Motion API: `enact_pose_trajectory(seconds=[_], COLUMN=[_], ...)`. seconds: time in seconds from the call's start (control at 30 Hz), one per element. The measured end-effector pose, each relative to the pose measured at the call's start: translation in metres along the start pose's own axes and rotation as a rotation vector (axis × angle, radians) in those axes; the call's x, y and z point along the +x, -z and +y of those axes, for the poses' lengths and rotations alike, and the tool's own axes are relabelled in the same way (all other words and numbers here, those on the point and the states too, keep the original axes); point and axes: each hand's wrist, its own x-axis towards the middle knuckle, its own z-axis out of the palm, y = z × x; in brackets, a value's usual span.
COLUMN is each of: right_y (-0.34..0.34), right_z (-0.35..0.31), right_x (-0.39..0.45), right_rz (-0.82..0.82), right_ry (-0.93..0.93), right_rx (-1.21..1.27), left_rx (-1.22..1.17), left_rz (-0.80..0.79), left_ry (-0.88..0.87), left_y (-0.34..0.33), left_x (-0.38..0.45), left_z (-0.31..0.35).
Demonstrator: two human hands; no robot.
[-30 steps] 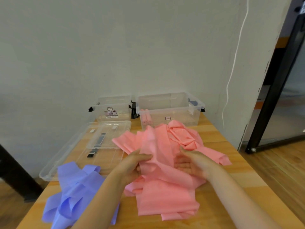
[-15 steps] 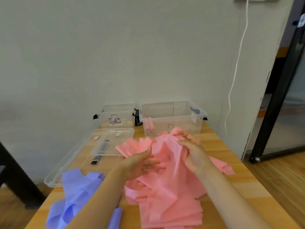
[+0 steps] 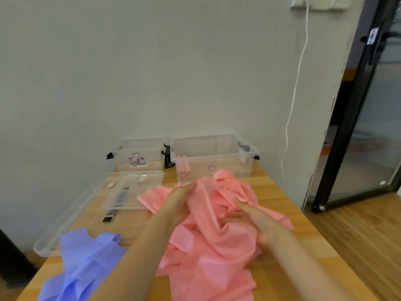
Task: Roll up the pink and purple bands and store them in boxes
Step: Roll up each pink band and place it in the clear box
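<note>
Head view shows the job barely begun. Two pink rolls already lie in the right box; the left box looks free of bands. A loose pink heap covers the table in front of the boxes, and the purple bands lie crumpled at the near left, untouched. The left hand pinches a pink fold at the heap's top; the right hand rests on the heap with loosely spread fingers. I judge nearly all the rolling remains.

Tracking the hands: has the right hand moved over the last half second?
Yes. The right hand dropped toward the person, away from the right box, onto the pink bands.
</note>
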Motion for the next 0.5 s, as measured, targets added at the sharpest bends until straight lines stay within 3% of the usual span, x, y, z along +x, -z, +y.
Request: enact_pose_trajectory(seconds=[0.13,0.3,0.4,0.5], right_y=[-0.025,-0.047,-0.050,-0.055], right_z=[-0.016,-0.050,-0.068,-0.086], right_x=[0.027,0.043,0.038,0.021], right_rz=[-0.108,0.007,-0.018,0.039], right_ry=[0.040,0.285,0.409,0.537], right_rx=[-0.039,0.113,0.035,-0.438], left_rx=[0.159,0.397,0.195,-0.102], left_rz=[-0.178,-0.247,-0.279,-0.274], left_ry=[-0.075,-0.188,-0.162,0.069], left_y=[0.007,0.031,0.037,0.034], left_x=[-0.019,-0.027,-0.024,-0.016], left_z=[0.016,0.024,0.020,0.015])
